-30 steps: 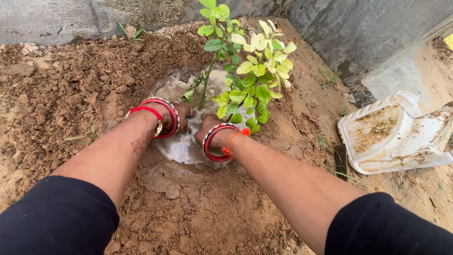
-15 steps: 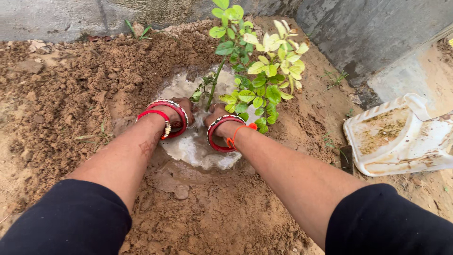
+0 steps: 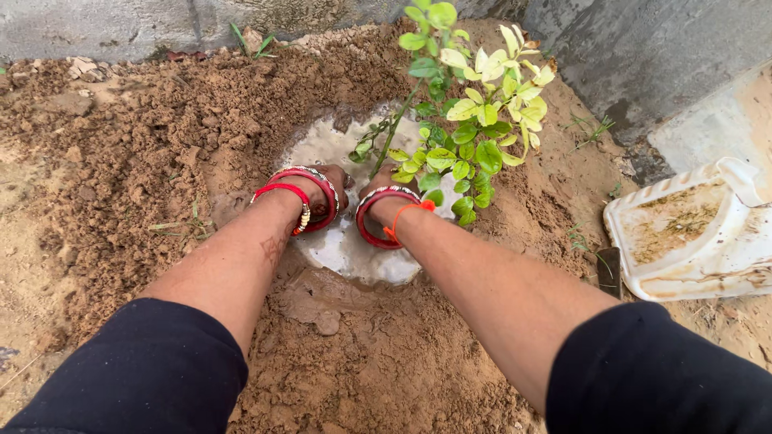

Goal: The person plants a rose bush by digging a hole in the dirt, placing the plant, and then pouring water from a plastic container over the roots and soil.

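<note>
The left hand [image 3: 331,183] and right hand [image 3: 384,181] press into the muddy water hole [image 3: 354,249] at the sapling [image 3: 462,120] stem; fingers are hidden, so each grip cannot be told. A white tub [image 3: 700,233] lies at 3 o'clock

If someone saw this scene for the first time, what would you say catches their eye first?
A small green-leaved sapling stands in a muddy, water-filled hole in brown soil near a grey wall. The left hand and right hand, wrists ringed with red bangles, press at its stem base. A dirty white plastic container lies at right.
</note>
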